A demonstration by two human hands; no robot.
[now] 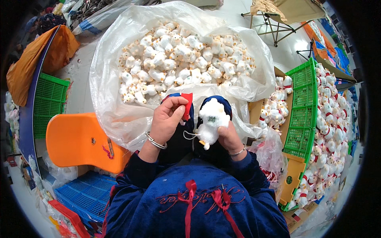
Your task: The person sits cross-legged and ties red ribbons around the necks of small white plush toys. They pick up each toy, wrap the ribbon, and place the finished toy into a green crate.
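1. Head view: the left hand point(168, 119) is pinching a small red cloth piece point(187, 105) between thumb and fingers; the right hand point(228, 137) is gripping a white plush toy point(210, 119) above the lap.
2. Judging by this, dressing the toy is under way; wrapping the red piece needs close alignment.
3. A clear plastic bag point(115, 71) is holding many white toys; a green crate point(303, 107) and an orange chair point(79, 139) are standing nearby.

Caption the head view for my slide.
Left hand pinches red felt piece; right hand holds white plush toy.

Head view — steeply downward, close
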